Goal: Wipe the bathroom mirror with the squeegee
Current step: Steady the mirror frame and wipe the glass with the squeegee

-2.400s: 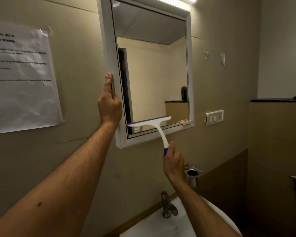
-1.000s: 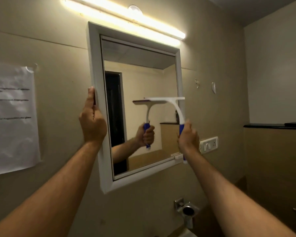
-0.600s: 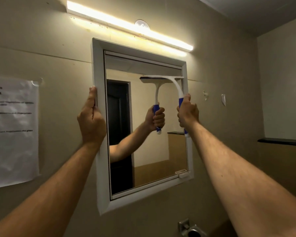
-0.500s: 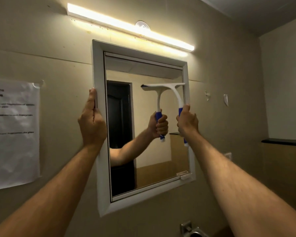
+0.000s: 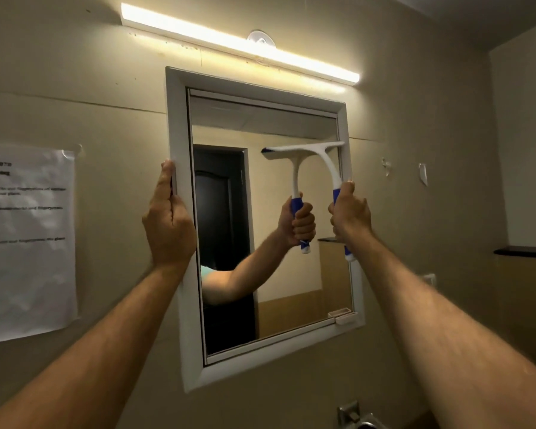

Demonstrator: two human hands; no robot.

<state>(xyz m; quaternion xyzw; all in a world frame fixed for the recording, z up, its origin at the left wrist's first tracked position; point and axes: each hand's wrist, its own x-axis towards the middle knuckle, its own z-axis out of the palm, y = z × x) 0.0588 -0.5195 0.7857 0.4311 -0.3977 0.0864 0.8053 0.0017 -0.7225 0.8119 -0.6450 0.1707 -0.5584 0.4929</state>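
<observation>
Step in hand: a stroke on the mirror's (image 5: 291, 212) right strip. Right hand (image 5: 348, 216), fingers clenched round the squeegee (image 5: 317, 153) handle; blade on the glass above the fingers, by the right frame edge. Left hand (image 5: 167, 224) grips the left frame edge. Next, likely: steady downward pull, blade kept flat.
</observation>
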